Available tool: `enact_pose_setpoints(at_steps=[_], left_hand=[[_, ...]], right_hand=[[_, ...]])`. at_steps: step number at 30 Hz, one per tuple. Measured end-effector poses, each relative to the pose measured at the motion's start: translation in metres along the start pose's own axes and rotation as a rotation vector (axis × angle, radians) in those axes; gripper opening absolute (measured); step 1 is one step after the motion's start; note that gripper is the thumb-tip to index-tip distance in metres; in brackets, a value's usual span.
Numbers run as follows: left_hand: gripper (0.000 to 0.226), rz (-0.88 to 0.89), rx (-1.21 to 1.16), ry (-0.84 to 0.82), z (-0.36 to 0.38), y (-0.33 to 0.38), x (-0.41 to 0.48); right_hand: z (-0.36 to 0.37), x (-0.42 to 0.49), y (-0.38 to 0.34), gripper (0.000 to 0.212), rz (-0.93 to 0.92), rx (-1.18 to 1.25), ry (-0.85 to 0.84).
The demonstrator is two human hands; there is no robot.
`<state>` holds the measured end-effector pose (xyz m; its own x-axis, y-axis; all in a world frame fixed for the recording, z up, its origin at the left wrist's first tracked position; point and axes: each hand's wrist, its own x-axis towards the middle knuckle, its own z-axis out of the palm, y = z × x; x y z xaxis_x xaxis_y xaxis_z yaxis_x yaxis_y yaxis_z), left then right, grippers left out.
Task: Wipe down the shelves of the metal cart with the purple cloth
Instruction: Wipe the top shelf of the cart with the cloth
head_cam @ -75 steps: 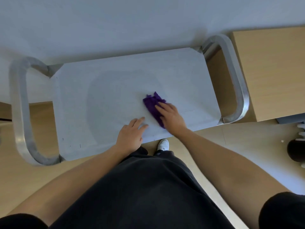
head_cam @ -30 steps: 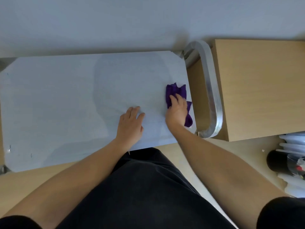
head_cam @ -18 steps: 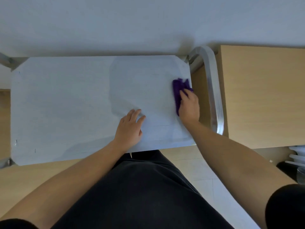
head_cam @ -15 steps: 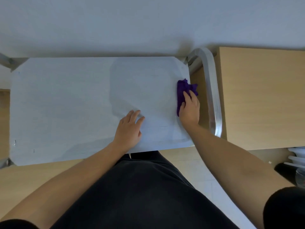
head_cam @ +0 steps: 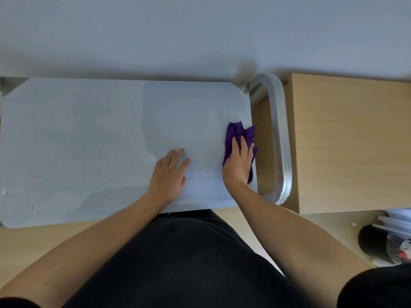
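The metal cart's top shelf [head_cam: 89,141] is a flat, pale grey sheet seen from above. A crumpled purple cloth [head_cam: 236,132] lies at the shelf's right edge, partly hanging over it. My right hand [head_cam: 239,162] presses flat on the cloth with straight fingers and covers its near half. My left hand [head_cam: 169,172] rests flat on the bare shelf, a hand's width left of the cloth. The lower shelves are hidden under the top one.
The cart's curved metal handle [head_cam: 280,138] loops past the shelf's right edge. A wooden cabinet [head_cam: 351,143] stands close beside it. A white wall runs along the far side. A black container [head_cam: 371,241] and plastic items sit on the floor at the lower right.
My right hand slid the cloth from mid-shelf to the right edge, then back toward me along that edge. My left hand stayed flat in place.
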<state>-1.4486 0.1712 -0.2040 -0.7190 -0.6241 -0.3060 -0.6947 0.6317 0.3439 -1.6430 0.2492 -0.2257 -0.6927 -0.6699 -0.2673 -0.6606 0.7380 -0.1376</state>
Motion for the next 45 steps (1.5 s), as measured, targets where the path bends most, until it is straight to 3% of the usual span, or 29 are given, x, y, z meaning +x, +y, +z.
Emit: enact_pose_setpoints(at_steps=[5, 12, 17, 19, 22, 26, 28, 31, 33, 36, 40, 43, 45], left_hand=[[0.045, -0.002, 0.022, -0.005, -0.005, 0.000, 0.022], [0.046, 0.017, 0.018, -0.015, -0.008, -0.002, 0.032], [0.050, 0.030, 0.008, -0.038, -0.009, -0.010, 0.032], [0.051, 0.041, 0.008, -0.048, -0.010, -0.011, 0.033], [0.052, 0.051, 0.020, -0.039, -0.012, -0.012, 0.034], [0.051, 0.078, 0.015, -0.030, -0.011, -0.014, 0.035], [0.050, 0.086, 0.004, -0.004, -0.011, -0.016, 0.034], [0.048, 0.090, 0.002, 0.006, -0.011, -0.017, 0.033], [0.047, 0.088, -0.004, 0.010, -0.010, -0.018, 0.033], [0.048, 0.082, 0.002, 0.008, -0.011, -0.019, 0.032], [0.050, 0.074, 0.027, -0.023, -0.012, -0.018, 0.034], [0.050, 0.078, 0.026, -0.021, -0.013, -0.017, 0.034], [0.049, 0.065, 0.005, -0.021, -0.014, -0.015, 0.033]], right_hand=[[-0.004, 0.029, -0.002, 0.067, -0.033, 0.145, 0.025], [-0.022, 0.090, -0.005, 0.060, -0.171, 0.131, 0.048], [-0.025, 0.108, -0.051, 0.072, 0.023, 0.030, 0.092], [-0.019, 0.099, -0.081, 0.068, -0.114, 0.064, 0.079], [-0.004, 0.076, -0.115, 0.070, -0.504, 0.077, -0.036], [-0.008, 0.088, -0.101, 0.062, -0.684, 0.101, 0.002], [-0.014, 0.108, -0.079, 0.056, -0.580, 0.128, 0.068], [-0.025, 0.132, -0.049, 0.065, -0.215, 0.153, 0.102], [-0.025, 0.131, -0.052, 0.070, -0.136, 0.104, 0.137], [-0.017, 0.106, -0.087, 0.065, -0.322, 0.120, 0.111], [-0.002, 0.079, -0.111, 0.066, -0.740, 0.070, -0.042], [-0.011, 0.097, -0.093, 0.059, -0.699, 0.125, -0.006], [-0.021, 0.114, -0.071, 0.060, -0.483, 0.168, 0.029]])
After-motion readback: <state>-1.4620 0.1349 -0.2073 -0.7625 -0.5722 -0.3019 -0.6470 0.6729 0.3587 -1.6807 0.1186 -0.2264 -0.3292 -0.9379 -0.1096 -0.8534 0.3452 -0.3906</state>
